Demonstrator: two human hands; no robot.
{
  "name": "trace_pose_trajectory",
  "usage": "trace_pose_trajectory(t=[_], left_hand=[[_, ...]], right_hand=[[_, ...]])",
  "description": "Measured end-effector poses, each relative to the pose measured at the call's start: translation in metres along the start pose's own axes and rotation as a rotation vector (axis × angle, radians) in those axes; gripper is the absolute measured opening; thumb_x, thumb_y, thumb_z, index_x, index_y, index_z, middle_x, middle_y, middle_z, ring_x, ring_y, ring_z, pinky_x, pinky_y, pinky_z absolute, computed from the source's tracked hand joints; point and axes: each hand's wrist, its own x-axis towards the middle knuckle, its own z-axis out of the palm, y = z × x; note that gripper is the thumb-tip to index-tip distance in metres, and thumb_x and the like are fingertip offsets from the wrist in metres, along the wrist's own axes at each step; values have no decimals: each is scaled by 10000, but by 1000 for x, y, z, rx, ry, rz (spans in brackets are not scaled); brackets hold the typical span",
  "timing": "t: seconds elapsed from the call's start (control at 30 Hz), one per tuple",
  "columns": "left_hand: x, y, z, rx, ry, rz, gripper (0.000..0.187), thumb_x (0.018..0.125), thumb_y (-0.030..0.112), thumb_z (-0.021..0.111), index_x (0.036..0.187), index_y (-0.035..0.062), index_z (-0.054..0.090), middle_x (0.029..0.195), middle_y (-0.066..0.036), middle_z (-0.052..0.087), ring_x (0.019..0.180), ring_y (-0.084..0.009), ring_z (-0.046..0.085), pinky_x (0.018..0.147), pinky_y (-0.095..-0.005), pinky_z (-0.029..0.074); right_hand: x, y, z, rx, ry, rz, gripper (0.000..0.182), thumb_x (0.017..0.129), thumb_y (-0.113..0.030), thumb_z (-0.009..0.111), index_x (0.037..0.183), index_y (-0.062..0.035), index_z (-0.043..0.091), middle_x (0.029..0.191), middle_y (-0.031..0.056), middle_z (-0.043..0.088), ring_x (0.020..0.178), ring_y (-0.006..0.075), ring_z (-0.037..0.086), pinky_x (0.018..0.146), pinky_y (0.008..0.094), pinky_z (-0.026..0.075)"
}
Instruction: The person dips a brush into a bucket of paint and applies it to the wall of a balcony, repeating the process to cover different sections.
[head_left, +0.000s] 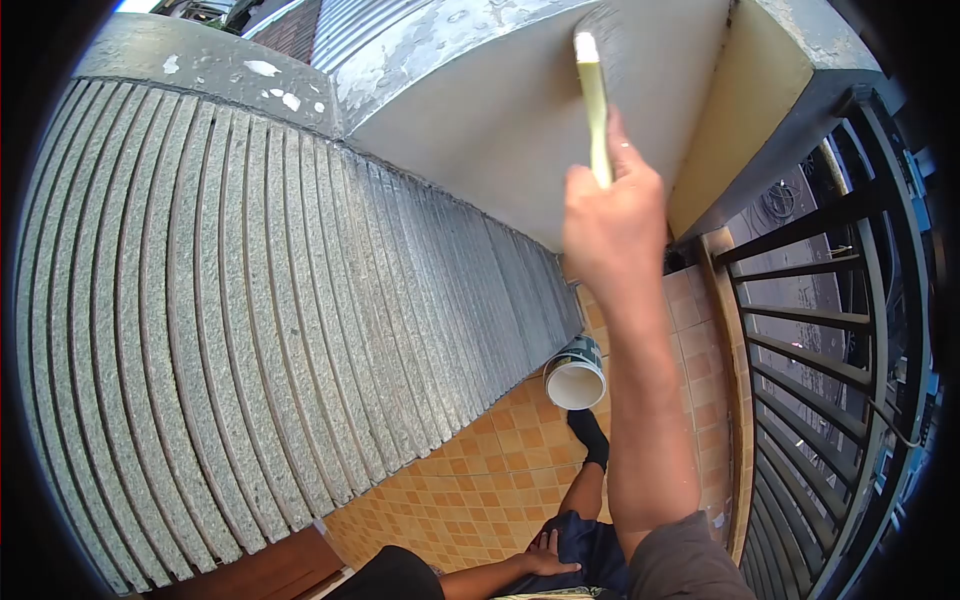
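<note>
My right hand (618, 215) is raised and closed around the pale yellow handle of a paintbrush (595, 105). The brush points upward, its white-tipped bristles at the upper part of a smooth grey-white wall (500, 130). Near the bristles the wall shows darker, streaky grey marks. Low in the view, my left hand (548, 557) lies on my thigh over dark shorts, its fingers spread and holding nothing. Below the wall, a paint bucket (577, 352) with a white rim and pale inside stands on the floor by my foot.
A ribbed grey wall (250, 300) fills the left side. Dark metal railings (815, 320) run down the right beside a yellow-sided pillar (745, 125). Orange-tan tiles (490, 460) cover the floor. Peeling paint marks the ledge (400, 50), with corrugated roofing (355, 25) beyond.
</note>
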Motion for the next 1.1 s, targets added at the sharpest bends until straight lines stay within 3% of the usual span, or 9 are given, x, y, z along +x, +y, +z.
trace_pose_trajectory(t=[0.13, 0.23, 0.33, 0.43, 0.53, 0.6, 0.83, 0.93, 1.1], left_hand=[[7, -1, -3, -18, 9, -3, 1383, 742, 932, 446, 1558, 56, -246, 1651, -285, -129, 1544, -449, 11, 1240, -519, 119], [-2, 3, -18, -9, 15, 5, 1387, 746, 935, 437, 1553, 38, -245, 1646, -296, -134, 1547, -436, -16, 1242, -511, 105], [-8, 7, -24, -7, 19, 11, 1393, 746, 936, 435, 1549, 23, -246, 1643, -301, -136, 1548, -428, -41, 1244, -508, 98], [-4, 6, -25, -9, 42, 13, 1394, 750, 930, 441, 1546, 17, -247, 1643, -300, -139, 1549, -421, -58, 1245, -508, 94], [-8, 8, -24, -10, 80, 46, 1396, 748, 923, 457, 1549, 19, -243, 1645, -298, -133, 1548, -427, -50, 1244, -512, 100], [-14, 11, -31, -35, 91, 38, 1400, 743, 921, 470, 1553, 23, -237, 1647, -297, -125, 1547, -436, -35, 1242, -517, 108], [7, 9, -20, -28, 146, 58, 1401, 736, 913, 493, 1565, 29, -210, 1650, -297, -101, 1545, -448, -13, 1243, -519, 112], [4, 11, -21, -47, 167, 97, 1398, 741, 907, 495, 1565, 27, -211, 1648, -304, -100, 1545, -445, -25, 1243, -519, 105], [11, 13, -16, -77, 133, 52, 1402, 739, 905, 503, 1565, 26, -211, 1642, -316, -98, 1545, -449, -28, 1240, -525, 104]], right_hand=[[-22, 6, -10, -69, -400, 45, 541, 924, -144, 578, 1448, -17, 524, 831, 126, 685, 677, 125, 612, 669, 297, 505], [-31, 28, -26, -407, -381, 6, 459, 945, -198, 575, 1374, -38, 599, 798, 239, 688, 757, 332, 724, 692, 402, 539], [-25, 69, -45, -532, -212, 72, 419, 961, -263, 624, 1260, 30, 648, 795, 233, 700, 825, 319, 746, 707, 424, 547], [-7, 55, -64, -164, -179, 381, 393, 963, -242, 633, 1185, 82, 642, 797, 179, 705, 785, 241, 724, 685, 396, 534], [22, 48, -53, 139, -216, 356, 309, 993, -217, 643, 1111, 64, 594, 745, 37, 592, 443, 53, 467, 376, 250, 299], [33, 3, -49, 224, -235, 245, 321, 998, -201, 636, 1165, 61, 556, 757, 20, 566, 438, 31, 348, 385, 230, 248], [3, -63, -79, 342, -208, 102, 394, 1008, -270, 618, 1197, 72, 666, 658, -32, 527, 612, 36, 440, 533, 244, 356], [21, -19, -53, 266, -212, 58, 445, 1009, -296, 623, 1274, 61, 651, 645, -44, 494, 603, 42, 419, 540, 250, 352], [29, 82, -40, 130, -219, 336, 371, 1011, -296, 612, 1148, 40, 687, 644, -20, 505, 543, 56, 389, 505, 255, 318]])
